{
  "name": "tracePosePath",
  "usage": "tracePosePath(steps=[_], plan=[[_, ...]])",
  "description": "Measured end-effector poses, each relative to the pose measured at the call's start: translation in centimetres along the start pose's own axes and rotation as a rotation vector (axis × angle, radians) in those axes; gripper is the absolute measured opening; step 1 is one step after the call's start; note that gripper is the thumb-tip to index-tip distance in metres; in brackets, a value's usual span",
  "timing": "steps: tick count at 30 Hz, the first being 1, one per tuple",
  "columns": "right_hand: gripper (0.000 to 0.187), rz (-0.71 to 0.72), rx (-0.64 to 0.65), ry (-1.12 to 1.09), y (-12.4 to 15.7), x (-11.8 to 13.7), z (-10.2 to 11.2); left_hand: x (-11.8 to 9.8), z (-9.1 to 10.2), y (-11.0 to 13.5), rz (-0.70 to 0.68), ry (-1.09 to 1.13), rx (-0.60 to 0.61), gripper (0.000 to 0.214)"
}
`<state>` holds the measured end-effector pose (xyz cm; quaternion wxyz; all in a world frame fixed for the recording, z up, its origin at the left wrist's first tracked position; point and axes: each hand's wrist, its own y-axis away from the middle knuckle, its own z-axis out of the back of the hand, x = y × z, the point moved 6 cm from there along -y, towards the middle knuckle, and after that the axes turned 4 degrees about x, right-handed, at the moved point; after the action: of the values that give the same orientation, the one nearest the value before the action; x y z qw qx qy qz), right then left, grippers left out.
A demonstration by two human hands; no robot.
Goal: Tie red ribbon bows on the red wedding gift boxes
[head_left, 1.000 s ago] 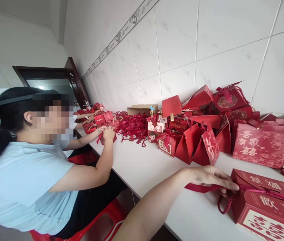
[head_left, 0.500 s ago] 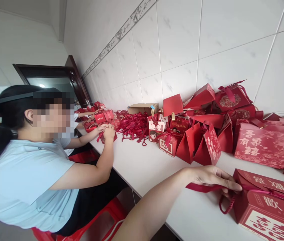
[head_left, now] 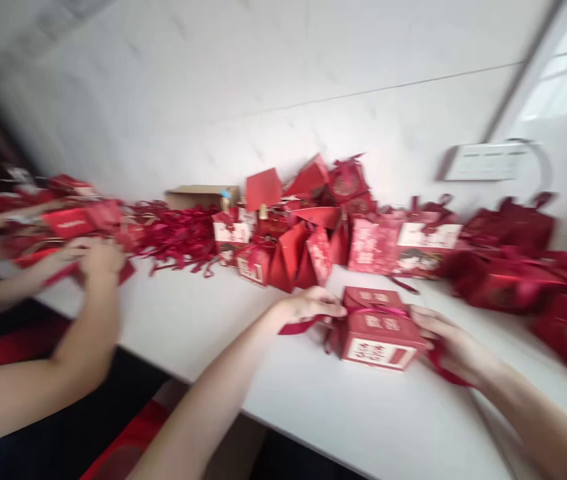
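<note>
A red gift box [head_left: 381,340] with pale lettering and a white panel stands on the white table [head_left: 313,400] before me. A dark pink ribbon [head_left: 378,309] runs across its top, and a rope handle hangs at its left side. At that side my left hand [head_left: 316,305] is closed in a pinch on the ribbon, whose tail trails behind the fingers. My right hand [head_left: 441,333] is closed on the ribbon at the box's right side, with another tail hanging below the palm. Blur hides the exact fingertip contact.
Behind the box are several red gift boxes [head_left: 291,250] and a pile of dark red ribbons [head_left: 181,233]. More red bags [head_left: 506,280] lie to the right. A co-worker's hands [head_left: 98,257] hold a red box at left. A power strip [head_left: 483,162] is on the wall.
The view has swung right, bringing my right hand and the whole box into sight. My left hand stays at the box's left side. The co-worker is now only partly in view.
</note>
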<state>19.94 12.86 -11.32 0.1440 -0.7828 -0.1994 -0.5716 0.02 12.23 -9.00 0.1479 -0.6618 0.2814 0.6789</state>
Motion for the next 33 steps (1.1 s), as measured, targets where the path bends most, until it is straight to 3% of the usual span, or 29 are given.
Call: tracePosePath(steps=[2, 8, 21, 33], plan=[[0.042, -0.067, 0.053, -0.053, 0.1, 0.0, -0.4, 0.0, 0.1, -0.4, -0.024, 0.004, 0.059, 0.041], [0.046, -0.042, 0.171, -0.068, -0.4, 0.7, -1.5, -0.6, 0.2, -0.8, -0.071, -0.027, 0.089, 0.037], [0.044, -0.041, 0.197, -0.036, 0.1, 1.2, -2.0, -1.2, 0.2, -0.5, -0.057, -0.066, 0.119, 0.033], [0.045, -0.037, 0.227, -0.067, 0.1, 1.1, -2.0, -1.0, 0.6, -0.7, -0.093, -0.041, 0.067, 0.028]])
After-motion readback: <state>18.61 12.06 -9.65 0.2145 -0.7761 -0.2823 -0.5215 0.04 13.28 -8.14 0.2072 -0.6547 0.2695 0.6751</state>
